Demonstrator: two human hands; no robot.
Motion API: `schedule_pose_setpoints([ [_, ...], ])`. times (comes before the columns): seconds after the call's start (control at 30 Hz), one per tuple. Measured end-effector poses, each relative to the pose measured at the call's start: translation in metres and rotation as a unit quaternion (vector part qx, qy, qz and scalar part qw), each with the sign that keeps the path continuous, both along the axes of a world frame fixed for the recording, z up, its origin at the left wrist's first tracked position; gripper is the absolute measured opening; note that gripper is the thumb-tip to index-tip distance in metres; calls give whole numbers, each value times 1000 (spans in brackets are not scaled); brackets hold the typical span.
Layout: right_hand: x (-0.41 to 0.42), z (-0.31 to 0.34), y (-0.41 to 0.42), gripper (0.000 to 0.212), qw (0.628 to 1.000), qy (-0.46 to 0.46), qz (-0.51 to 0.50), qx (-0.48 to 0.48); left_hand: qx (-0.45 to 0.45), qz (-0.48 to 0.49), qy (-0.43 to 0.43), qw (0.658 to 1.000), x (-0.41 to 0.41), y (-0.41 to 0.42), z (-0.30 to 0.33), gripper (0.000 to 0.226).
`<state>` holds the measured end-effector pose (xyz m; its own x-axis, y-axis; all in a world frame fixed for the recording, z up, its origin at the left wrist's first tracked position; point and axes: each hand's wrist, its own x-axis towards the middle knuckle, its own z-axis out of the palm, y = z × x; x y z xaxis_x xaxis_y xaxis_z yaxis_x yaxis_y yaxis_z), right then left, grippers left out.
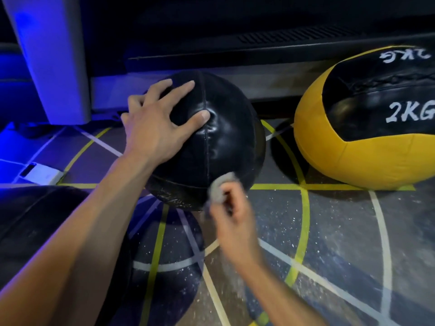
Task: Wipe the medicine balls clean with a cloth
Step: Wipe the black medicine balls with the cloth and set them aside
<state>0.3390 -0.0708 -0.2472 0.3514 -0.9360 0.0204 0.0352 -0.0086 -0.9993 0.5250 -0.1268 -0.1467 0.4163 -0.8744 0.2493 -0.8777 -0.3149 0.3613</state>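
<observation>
Two hands, left hand point(155, 121) splayed on black ball point(226, 142), right hand point(231, 215) pinching cloth point(221, 187)

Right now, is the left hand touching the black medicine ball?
Touching. The head view shows the left hand laid flat on the upper left side of the black medicine ball, its spread fingers pressed against the leather with no gap.

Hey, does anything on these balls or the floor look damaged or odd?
Mostly no. The black leather medicine ball shows whitish scuffing low on its near side, beside the grey cloth. The dark speckled floor looks dusty.
</observation>
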Motion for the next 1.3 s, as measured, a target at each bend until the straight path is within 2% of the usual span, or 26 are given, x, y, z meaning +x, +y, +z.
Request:
schedule_pose_setpoints([
  [0.03, 5, 1, 8, 13, 1000, 7, 26, -12, 3, -2, -13, 1000, -5, -2, 0, 69],
  [0.13, 5, -7, 3, 18, 1000, 3, 6, 3, 9, -15, -48, 999, -17, -7, -3, 70],
  [0.3, -23, -18, -18, 18, 995, -10, -85, 48, 15, -3, -56, 998, -17, -6, -4, 72],
  [0.4, -26, -31, -33, 19, 982, -9, -145, 120, 15, 1, -72, 997, -24, -2, -7, 71],
  [0.43, -26, -36, -38, 21, 974, -21, -165, 154, 11, -16, -53, 998, -22, 0, -7, 71],
  [0.57, -31, -38, -50, 27, 940, -81, -192, 269, -64, -88, 139, 984, 17, 21, 3, 66],
  [0.67, -35, -25, -53, 22, 937, -105, -179, 281, -20, -87, 205, 975, 45, 38, -9, 69],
  [0.77, -27, -5, -53, 13, 962, -91, -191, 173, -33, -74, 228, 970, 47, 36, -22, 69],
  [0.83, -15, 7, -45, 9, 980, -19, -198, 30, -35, -70, 204, 976, 45, 26, -23, 67],
  [0.9, -3, 12, -32, 9, 976, 53, -163, -137, -32, -63, 180, 981, 41, 17, -21, 70],
  [0.93, 2, 9, -25, 11, 961, 109, -119, -223, -28, -59, 175, 982, 39, 13, -20, 71],
  [0.97, 6, 0, -19, 15, 931, 189, -64, -304, -22, -57, 170, 984, 36, 9, -18, 71],
  [1.03, 5, -19, -13, 26, 844, 336, 44, -416, -16, -60, 151, 987, 28, 6, -17, 71],
  [1.07, 0, -25, -16, 28, 810, 373, 80, -446, -13, -61, 142, 988, 24, 6, -17, 71],
  [1.13, -12, -22, -27, 25, 777, 391, 98, -483, -7, -58, 135, 989, 21, 7, -16, 67],
  [1.2, -16, -3, -37, 15, 786, 362, 80, -494, 2, -48, 137, 989, 20, 4, -15, 66],
  [1.27, -6, 20, -47, 18, 805, 329, 49, -491, 14, -46, 137, 989, 20, -2, -9, 69],
  [1.3, 3, 29, -50, 18, 801, 326, 27, -500, 20, -48, 137, 989, 20, -5, -6, 70],
])
